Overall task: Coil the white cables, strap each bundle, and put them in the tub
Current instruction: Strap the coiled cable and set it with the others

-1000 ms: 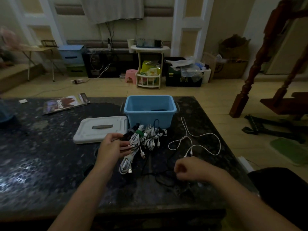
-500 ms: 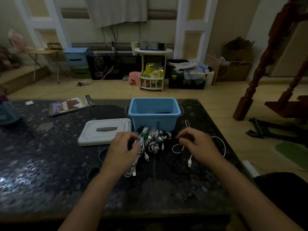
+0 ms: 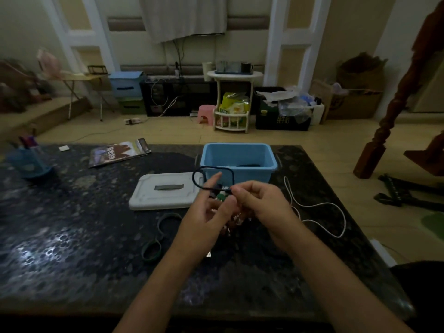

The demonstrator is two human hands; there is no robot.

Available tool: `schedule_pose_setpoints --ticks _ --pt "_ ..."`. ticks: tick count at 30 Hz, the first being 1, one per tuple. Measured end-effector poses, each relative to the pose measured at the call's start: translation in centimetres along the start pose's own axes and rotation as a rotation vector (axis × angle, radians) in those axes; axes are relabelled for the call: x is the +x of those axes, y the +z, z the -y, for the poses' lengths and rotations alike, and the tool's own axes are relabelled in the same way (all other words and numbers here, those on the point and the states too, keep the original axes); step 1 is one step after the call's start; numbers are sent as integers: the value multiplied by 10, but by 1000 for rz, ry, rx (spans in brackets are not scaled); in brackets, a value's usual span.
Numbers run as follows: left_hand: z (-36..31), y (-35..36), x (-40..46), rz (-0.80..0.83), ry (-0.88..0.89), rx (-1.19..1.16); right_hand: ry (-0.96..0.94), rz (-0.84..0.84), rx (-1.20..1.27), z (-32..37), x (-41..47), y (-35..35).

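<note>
My right hand (image 3: 259, 203) pinches a thin dark loop (image 3: 199, 175) and holds it up in front of the blue tub (image 3: 264, 156). My left hand (image 3: 209, 219) is raised beside it with straight fingers, and its forefinger points up inside the loop. The bundle of white cables with a green strap (image 3: 221, 196) is mostly hidden behind both hands. One loose white cable (image 3: 319, 205) snakes over the dark table (image 3: 72, 236) to the right. Something dark lies in the tub.
The tub's white lid (image 3: 165, 191) lies flat left of the tub. Two green bands (image 3: 151, 248) rest on the table near my left wrist. A magazine (image 3: 117, 152) and a blue cup (image 3: 28, 162) sit at the far left. The table edge is close on the right.
Both hands have lifted off the cable pile and come together. My right hand now pinches a dark loop that was not raised before, and my left hand has let go of the bundle.
</note>
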State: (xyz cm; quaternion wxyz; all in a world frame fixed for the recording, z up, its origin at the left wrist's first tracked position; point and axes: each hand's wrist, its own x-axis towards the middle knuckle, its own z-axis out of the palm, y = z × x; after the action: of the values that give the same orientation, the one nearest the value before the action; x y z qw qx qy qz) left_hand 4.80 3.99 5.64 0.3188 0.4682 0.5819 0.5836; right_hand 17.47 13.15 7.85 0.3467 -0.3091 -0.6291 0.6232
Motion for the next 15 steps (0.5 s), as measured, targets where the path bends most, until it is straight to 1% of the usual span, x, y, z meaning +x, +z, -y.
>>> schedule_pose_setpoints --ticks 2,4,5,7,9,12,13,15 --pt "3 -3 0 -74 8 15 37 42 -15 -6 -1 8" --pt "2 -6 1 -203 -9 12 62 99 -73 -11 -2 16" --pt "1 -7 3 -260 -38 51 68 126 -97 -12 -3 20" --pt "-3 -11 4 -308 -123 159 68 151 -102 -16 -2 25" --pt "-7 -16 2 -291 -214 300 63 154 -74 -18 0 26" --pt "-2 -27 3 -205 -395 587 35 189 -65 -25 3 24" --pt "2 -31 4 -184 -456 634 22 206 -78 -27 4 25" --pt "9 -39 5 -168 -544 627 5 228 -93 -32 7 27"
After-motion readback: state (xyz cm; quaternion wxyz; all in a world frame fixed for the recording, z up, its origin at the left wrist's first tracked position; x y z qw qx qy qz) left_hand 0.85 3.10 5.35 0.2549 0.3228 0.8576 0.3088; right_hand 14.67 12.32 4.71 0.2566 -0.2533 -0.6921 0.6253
